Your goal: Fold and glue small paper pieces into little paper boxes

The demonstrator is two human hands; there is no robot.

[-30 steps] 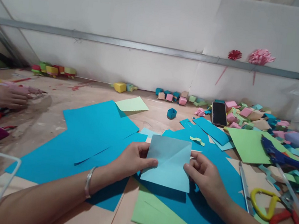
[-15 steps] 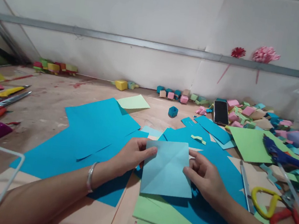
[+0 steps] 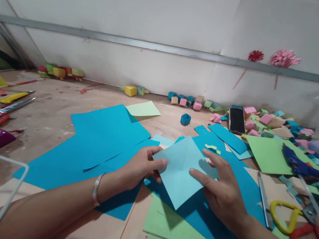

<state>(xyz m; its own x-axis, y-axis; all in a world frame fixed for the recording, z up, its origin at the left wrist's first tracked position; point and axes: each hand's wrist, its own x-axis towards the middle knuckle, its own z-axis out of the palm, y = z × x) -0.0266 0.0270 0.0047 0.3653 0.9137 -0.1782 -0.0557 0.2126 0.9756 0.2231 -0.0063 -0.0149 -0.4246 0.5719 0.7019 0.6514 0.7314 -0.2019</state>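
A light blue square of paper (image 3: 181,165) with faint crease lines is held up, one corner pointing toward me. My left hand (image 3: 144,164) pinches its left corner, thumb on the front and fingers behind. At the right corner, my right hand (image 3: 224,186) has its thumb resting on the paper's face, with its fingers stretched out and spread apart from the thumb. Beneath the square lie darker blue sheets (image 3: 97,142) and green sheets (image 3: 169,222).
Scissors (image 3: 283,216) and a cutter knife (image 3: 265,200) lie at right, near a blue glue gun (image 3: 298,161). A phone (image 3: 237,120) stands by piled paper pieces (image 3: 281,131). A small folded blue piece (image 3: 185,119) sits ahead. More tools (image 3: 11,102) lie at left.
The light blue square has turned from edge-on toward me to corner-on, like a diamond. My right hand has loosened its pinch and spread its fingers; my left hand keeps its pinch.
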